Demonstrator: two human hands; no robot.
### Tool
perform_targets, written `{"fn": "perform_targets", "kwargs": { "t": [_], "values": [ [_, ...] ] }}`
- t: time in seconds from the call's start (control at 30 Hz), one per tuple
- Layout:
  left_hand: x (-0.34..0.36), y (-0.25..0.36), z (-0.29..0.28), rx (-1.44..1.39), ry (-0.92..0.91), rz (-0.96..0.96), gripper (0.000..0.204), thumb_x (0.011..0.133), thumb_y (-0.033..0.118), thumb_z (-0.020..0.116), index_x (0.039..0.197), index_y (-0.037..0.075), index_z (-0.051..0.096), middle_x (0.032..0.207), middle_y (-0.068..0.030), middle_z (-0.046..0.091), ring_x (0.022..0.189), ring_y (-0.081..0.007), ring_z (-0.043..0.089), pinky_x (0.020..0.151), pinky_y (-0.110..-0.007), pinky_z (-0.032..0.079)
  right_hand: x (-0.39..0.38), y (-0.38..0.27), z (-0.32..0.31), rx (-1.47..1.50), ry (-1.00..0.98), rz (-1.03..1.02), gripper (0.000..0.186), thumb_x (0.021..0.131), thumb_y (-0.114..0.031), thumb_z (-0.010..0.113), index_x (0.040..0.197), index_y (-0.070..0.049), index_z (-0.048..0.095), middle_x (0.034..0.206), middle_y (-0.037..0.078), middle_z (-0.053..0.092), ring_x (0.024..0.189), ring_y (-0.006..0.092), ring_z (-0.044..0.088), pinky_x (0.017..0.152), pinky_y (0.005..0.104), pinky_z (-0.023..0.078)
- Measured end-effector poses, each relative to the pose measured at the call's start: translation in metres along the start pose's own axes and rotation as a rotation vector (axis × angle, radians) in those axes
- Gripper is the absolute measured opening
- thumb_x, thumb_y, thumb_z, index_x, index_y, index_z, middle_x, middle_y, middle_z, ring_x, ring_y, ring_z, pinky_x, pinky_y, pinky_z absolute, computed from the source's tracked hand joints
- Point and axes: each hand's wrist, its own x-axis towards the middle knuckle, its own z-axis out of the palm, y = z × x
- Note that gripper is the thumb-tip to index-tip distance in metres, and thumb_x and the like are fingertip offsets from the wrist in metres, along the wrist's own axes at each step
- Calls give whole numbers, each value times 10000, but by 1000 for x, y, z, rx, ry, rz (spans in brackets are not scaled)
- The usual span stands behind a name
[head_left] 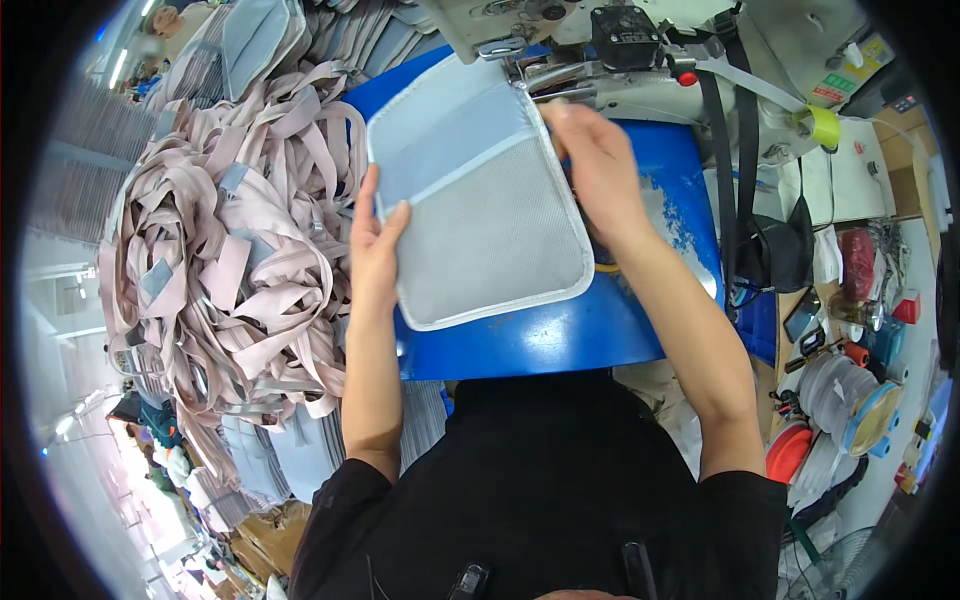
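Note:
A grey fabric panel (pixel 490 235) with rounded corners, a pale bound edge and a light blue-grey band across it lies tilted over the blue work table (pixel 530 345). Its far edge reaches under the head of a sewing machine (pixel 500 48). My left hand (pixel 376 250) grips the panel's left edge, thumb on top and the other fingers along the rim. Close to the needle area, my right hand (pixel 600 165) is closed at the panel's upper right edge, with its fingertips partly hidden.
A big heap of pale pink straps (pixel 240 260) rises at the left of the table. Stacked grey panels (pixel 265 45) stand behind it. At the right are black belts (pixel 735 150), a yellow tape roll (pixel 823 127) and several spools (pixel 840 395).

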Motion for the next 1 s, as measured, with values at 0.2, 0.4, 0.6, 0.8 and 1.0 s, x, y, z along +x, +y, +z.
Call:
{"fn": "perform_targets", "kwargs": {
  "t": [0.2,0.4,0.6,0.8,1.0],
  "values": [
    [0,34,-13,87,-23,157,672,982,83,681,1593,71,402,1479,-131,565,1291,-177,578,1110,-314,421,3,-23,-51,-60,229,-394,571,1120,-475,438,1087,25,711,738,-8,554,776,105,594,768,281,527],
    [1,37,-16,126,-14,236,655,980,68,669,1578,21,407,1506,-141,537,1357,-188,523,1152,-324,375,9,-28,-52,161,133,-301,537,1106,-492,464,1031,-8,683,752,-2,562,763,120,638,682,284,555],
    [1,42,-23,127,-46,232,643,986,72,659,1576,20,409,1539,-152,508,1388,-194,501,1164,-325,363,-3,-16,-38,227,191,-215,523,1103,-489,469,1108,-7,672,757,-15,561,707,96,599,605,257,494],
    [0,47,-17,131,-41,231,633,986,83,663,1568,20,422,1537,-149,508,1393,-194,496,1174,-332,352,-24,5,3,61,-126,-69,400,1079,-300,578,1280,40,639,993,68,702,845,107,660,725,249,525],
    [3,52,-17,119,-8,257,629,972,83,678,1551,13,444,1520,-153,521,1372,-195,512,1168,-326,358,-35,4,5,266,-221,68,397,1061,-200,601,1373,46,596,1170,107,727,989,132,706,865,272,567]
  ]
}}
